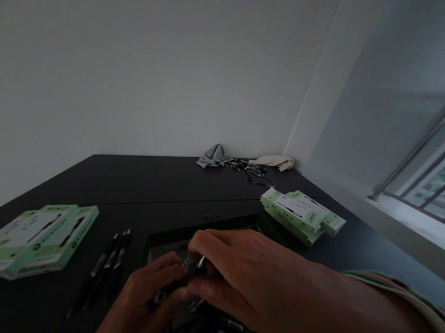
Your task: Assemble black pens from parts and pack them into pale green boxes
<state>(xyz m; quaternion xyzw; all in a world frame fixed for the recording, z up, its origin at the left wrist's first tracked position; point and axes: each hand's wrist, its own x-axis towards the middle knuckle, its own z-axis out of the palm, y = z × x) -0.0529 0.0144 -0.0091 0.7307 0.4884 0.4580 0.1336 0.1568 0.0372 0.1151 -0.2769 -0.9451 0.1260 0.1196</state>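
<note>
My left hand [145, 295] is closed, thumb and fingers pinched round a dark pen [193, 269] or part of one. My right hand [236, 278] meets it from the right, its fingers also closed on the pen, which shows a shiny end between them. Much of the pen is covered by the fingers. Both hands are over a dark green-edged tray [209, 226]. Loose black and silver pen parts [194, 332] lie below the hands, dim and partly hidden.
Several black pens [110, 258] lie left of the tray. Green-and-white pen boxes are stacked at the left [40, 237] and right [301, 211]. At the far edge are a grey cloth [214, 157], a heap of pen parts [249, 168] and a cream cloth [273, 161]. A barred window [443, 177] is at right.
</note>
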